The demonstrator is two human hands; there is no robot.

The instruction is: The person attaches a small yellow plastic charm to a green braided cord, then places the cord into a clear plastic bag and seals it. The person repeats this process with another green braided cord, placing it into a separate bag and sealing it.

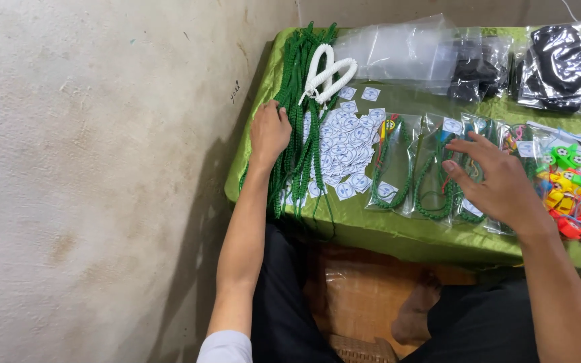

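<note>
Green cloth covers the low table (371, 232) in front of me, pushed against a stained wall (89, 168). My left hand (268, 132) lies flat on a bundle of green cords (300, 128), fingers loosely spread, gripping nothing. My right hand (499, 183) hovers open, fingers apart, just above a row of clear bags with green cords (408, 168) inside, holding nothing. Between my hands lies a heap of small white stickers (344, 144). Beyond my left hand, white cord (327, 72) rests on the green bundle. Colourful whistles (573, 188) sit just beside my right hand, dark packets (559, 64) well beyond it.
</note>
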